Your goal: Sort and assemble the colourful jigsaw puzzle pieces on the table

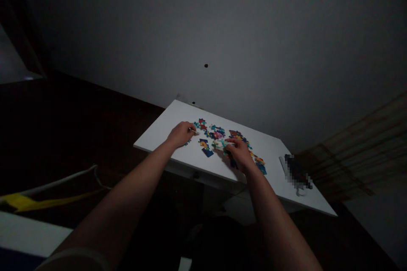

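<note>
L hand is curled, fingertips pinching a thin silvery bit (too small to tell what it is) near the left end of the puzzle pcs, w/ a few pcs just beside its fingers. R hand is palm-down over the pcs, fingers spread and touching them near the middle of the spread; can't tell if it's gripping one or only pressing. Pcs are multicolored (blue, red, orange, teal) and lie flat in a loose scattered band across a white table. A dark blue pc sits btwn the hands near the front edge, and more pcs lie out past the R hand. Table's far edge runs along a pale wall w/ a small dark hole above it. Toward the table's right end there's a dark object, pixelated so can't say what. Lower left: yellow strap and white cord, well apart from the table. Woven mat hangs at far right. Pale band on L forearm near the bottom of view
</note>
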{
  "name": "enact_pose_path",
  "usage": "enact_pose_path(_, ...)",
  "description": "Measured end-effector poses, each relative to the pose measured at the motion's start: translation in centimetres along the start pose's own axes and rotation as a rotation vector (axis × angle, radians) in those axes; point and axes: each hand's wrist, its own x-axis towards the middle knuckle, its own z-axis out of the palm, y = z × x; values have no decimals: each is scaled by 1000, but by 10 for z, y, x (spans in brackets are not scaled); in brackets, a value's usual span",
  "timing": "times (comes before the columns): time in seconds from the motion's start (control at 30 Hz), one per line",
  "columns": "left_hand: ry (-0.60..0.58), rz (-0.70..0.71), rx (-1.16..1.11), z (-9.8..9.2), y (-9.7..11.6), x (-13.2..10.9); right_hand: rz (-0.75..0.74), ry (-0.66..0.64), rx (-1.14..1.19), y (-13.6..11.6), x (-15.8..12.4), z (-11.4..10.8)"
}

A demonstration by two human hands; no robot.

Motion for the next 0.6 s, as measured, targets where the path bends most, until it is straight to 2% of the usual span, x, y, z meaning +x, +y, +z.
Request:
enact_pose_path(0.13,-83,-4,167,-1,7,-3,60,-97,-231,9,-23,-9)
enact_pose_path(0.33,-126,32,321,-4,15,-5,-122,30,-629,7,-24,-7)
enact_pose_path(0.6,-148,37,365,-5,18,-4,-141,82,-484,24,2,-13)
